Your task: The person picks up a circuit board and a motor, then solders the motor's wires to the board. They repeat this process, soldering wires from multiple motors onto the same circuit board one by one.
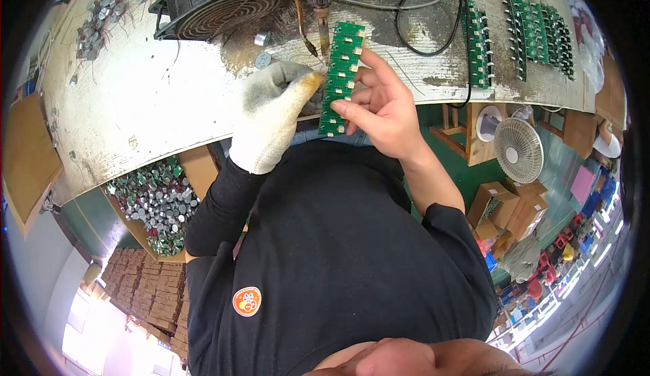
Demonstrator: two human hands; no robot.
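Note:
My bare right hand [389,112] grips a long green circuit board panel [344,54] by its right edge, thumb on the front and fingers behind. Small white connectors run along the panel, which is held upright and slightly tilted. At its left edge is my left hand [267,118] in a white glove with a stained fingertip, thumb and fingers pinched together; whatever is between them is hidden. Just above the hands stands a soldering iron [323,27], its tip close beside the panel. A thin copper-coloured tube [302,24] slants down next to it. A small round metal motor [263,59] lies behind the glove.
A black fan [217,10] stands at the back left of the worn white table [156,98]. Loose motors with wires [101,20] lie beyond it. Circuit board stacks [479,47] sit at the right, near a looping black cable [433,52]. Below left is a box of motors [159,203].

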